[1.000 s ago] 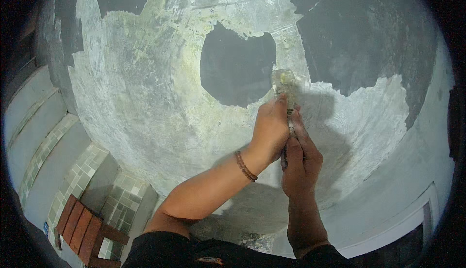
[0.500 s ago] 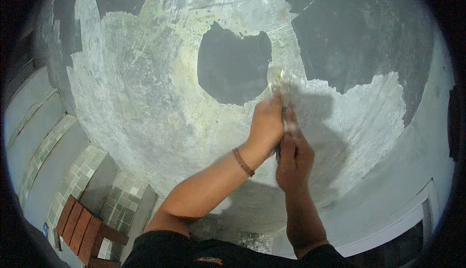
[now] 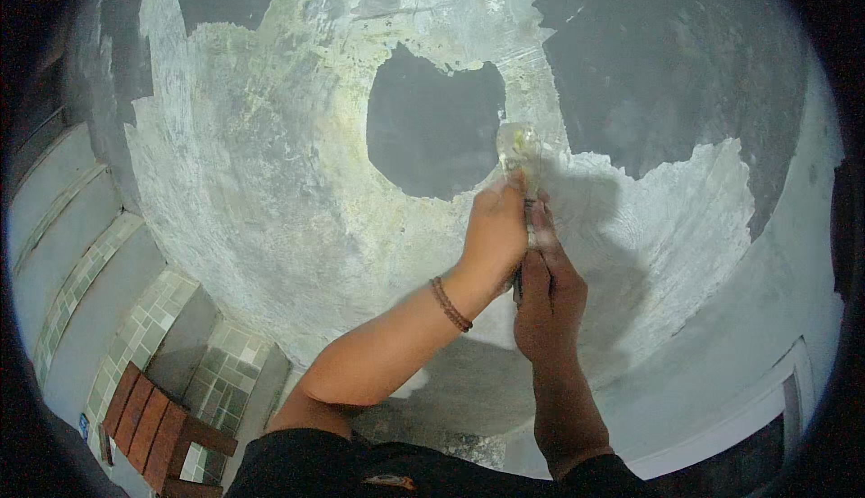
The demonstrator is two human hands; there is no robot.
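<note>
A plaster-smeared scraper rests against the patchy wall, just beside the lower right of a dark grey patch with ragged edges. My left hand, with a beaded bracelet at the wrist, is wrapped round the scraper just below its head. My right hand grips the same tool lower down, fingers along its handle, partly hidden behind the left hand. Pale, streaky plaster surrounds the patch, with larger dark areas to the upper left and upper right.
At lower left are steps with mosaic tile faces and a red-brown wooden slatted piece of furniture. A pale door or window frame curves along the lower right, beside a plain grey wall.
Since one second ago both hands and the scraper have shifted slightly up and to the left in the picture; the grip is the same.
</note>
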